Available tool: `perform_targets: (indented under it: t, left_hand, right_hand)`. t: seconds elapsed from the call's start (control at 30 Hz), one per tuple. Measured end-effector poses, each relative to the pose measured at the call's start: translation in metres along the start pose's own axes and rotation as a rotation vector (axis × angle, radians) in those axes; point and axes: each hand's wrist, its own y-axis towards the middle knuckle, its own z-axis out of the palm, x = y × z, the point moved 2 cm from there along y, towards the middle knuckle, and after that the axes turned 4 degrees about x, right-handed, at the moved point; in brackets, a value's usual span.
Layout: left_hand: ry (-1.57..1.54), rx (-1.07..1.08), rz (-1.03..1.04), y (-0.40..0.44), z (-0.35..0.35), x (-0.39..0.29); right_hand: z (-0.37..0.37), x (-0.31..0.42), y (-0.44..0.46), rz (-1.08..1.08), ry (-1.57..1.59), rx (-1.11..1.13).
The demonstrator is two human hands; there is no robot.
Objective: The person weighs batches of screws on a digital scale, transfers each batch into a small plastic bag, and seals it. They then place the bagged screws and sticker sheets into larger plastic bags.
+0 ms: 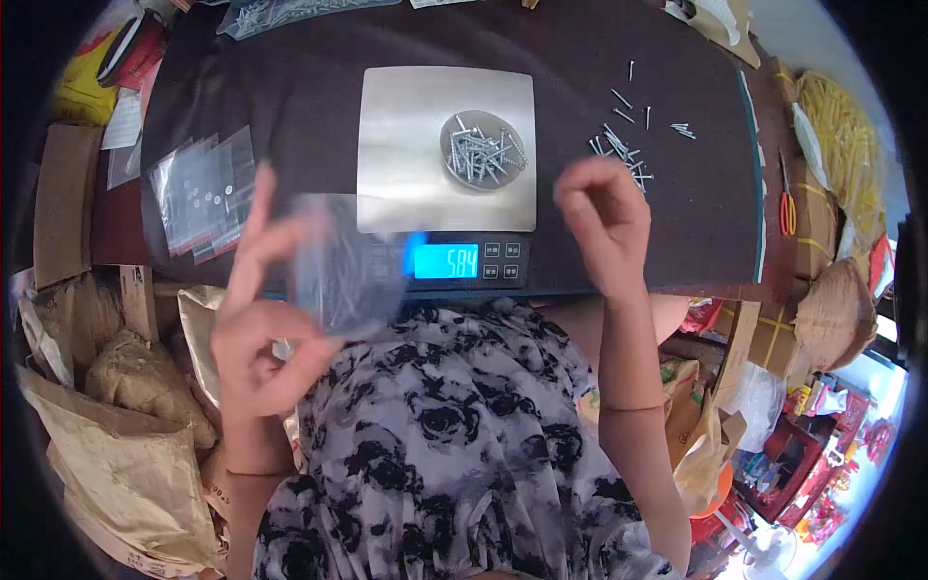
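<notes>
My left hand pinches a clear plastic bag in front of the scale's left corner; the bag is blurred by motion, and greyish streaks show in it. My right hand is held above the cloth, right of the scale, its fingers curled closed; whatever they hold, if anything, is hidden. Just beyond it lies a loose pile of silver screws. Between my hands is a digital scale whose lit display seems to read 584. A round dish full of screws rests on its plate.
Flat zip bags lie fanned out on the left of the dark cloth. A large bag of screws sits at the far edge. Orange-handled scissors are at the right. Cardboard and brown sacks crowd the left side.
</notes>
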Motion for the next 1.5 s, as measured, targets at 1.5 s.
perform_targets:
  t: [1.5]
  left_hand:
    - [-0.292, 0.043, -0.064, 0.023, 0.052, -0.016]
  right_hand:
    - [0.027, 0.075, 0.006, -0.486, -0.484, 0.355]
